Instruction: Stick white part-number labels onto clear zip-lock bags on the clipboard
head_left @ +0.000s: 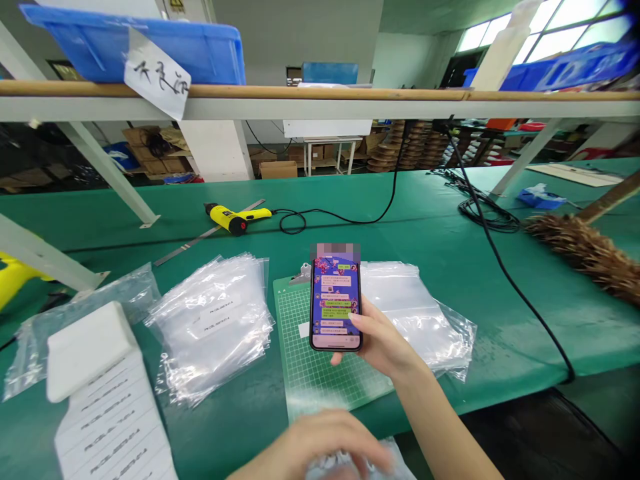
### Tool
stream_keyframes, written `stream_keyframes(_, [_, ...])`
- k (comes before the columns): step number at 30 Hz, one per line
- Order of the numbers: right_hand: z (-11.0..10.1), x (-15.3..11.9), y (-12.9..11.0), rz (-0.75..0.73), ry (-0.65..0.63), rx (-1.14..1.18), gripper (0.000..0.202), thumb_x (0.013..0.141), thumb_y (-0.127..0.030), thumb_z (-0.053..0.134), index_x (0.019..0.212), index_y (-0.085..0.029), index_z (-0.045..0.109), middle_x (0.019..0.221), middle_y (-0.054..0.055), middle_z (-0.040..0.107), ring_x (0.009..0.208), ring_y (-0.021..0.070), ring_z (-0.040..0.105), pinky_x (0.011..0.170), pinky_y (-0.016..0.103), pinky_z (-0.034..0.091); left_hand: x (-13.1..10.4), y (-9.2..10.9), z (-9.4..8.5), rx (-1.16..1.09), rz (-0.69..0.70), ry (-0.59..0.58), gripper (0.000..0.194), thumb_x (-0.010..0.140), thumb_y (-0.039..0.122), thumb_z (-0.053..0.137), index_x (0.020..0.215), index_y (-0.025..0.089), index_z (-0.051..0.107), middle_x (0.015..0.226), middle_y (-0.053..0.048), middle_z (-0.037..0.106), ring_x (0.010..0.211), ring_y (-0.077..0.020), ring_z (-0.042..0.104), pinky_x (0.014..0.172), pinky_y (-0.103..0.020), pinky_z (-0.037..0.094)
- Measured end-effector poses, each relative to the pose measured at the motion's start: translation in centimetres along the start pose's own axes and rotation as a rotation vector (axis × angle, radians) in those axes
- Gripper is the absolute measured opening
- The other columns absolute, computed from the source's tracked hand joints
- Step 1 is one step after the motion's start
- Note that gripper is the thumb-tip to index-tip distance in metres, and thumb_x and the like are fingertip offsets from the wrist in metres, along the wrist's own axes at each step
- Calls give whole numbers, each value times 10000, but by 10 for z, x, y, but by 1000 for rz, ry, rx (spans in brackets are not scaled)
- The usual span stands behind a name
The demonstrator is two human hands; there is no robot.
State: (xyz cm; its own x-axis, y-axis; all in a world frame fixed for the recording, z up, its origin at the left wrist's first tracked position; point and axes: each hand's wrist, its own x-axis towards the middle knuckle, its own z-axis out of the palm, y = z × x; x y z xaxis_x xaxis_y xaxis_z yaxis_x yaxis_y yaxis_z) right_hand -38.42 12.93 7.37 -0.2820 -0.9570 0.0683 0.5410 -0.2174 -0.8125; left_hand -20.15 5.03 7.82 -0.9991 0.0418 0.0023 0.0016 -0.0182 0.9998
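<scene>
Well, phone [336,303] in right hand [384,338].

a slim phone [336,303] with a dark edge sits in your right hand [383,337], its lit screen turned toward you, long side upright in your view. a chat thread fills the display — pale and green bubbles over a purple-blue backdrop with pink blossoms — while the top is blurred out in blocks. your thumb laps over the right edge onto the glass. at the bottom edge, crinkled clear plastic [395,460] lies partly hidden behind your blurred left hand [325,443]; contact cannot be told.
</scene>
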Motion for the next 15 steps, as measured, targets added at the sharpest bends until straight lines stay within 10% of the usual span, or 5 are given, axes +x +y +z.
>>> stream_keyframes(8, [-3, -10, -3, -2, 53, 21, 410, 847, -292, 552, 1235, -255, 427, 1170, 89, 552, 898, 225, 629, 537, 281, 588, -42, -99, -45, 334, -239, 827, 491, 769, 612, 472, 928, 182, 650, 706, -54, 635, 664, -185, 616, 618, -255, 522])
stream_keyframes(15, [-5, -19, -6, -10, 99, 22, 421, 838, -301, 560, 1229, -234, 421, 1160, 96, 557, 932, 249, 621, 531, 290, 589, -54, -155, -45, 777, -120, 799, 330, 809, 415, 450, 951, 203, 660, 837, -72, 682, 676, -194, 630, 605, -295, 525])
